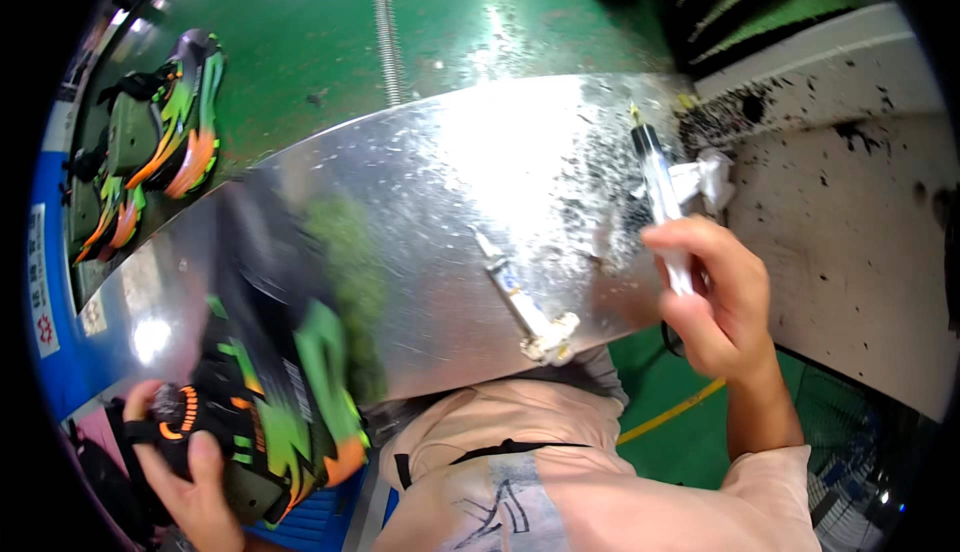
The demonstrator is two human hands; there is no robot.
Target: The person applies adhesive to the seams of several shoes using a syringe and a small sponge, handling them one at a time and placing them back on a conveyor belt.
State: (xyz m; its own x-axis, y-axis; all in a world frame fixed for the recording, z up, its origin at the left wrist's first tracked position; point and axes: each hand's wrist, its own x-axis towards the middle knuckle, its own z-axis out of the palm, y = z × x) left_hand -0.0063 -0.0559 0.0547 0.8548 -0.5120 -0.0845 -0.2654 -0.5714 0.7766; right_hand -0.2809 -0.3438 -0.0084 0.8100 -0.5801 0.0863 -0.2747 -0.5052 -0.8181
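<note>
In the head view, the left hand (182, 487) clasps the near end of a multicoloured boot (275, 372), which extends forward from it over the bench (430, 182). The right hand (725, 297) grasps a syringe (655, 182), tip beyond the fingers; a tube (512, 294) lies between.

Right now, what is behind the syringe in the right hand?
Crumpled white material and the dark-speckled metal table show past the syringe. Whatever lies directly behind the syringe or the right hand is covered and cannot be seen.
</note>
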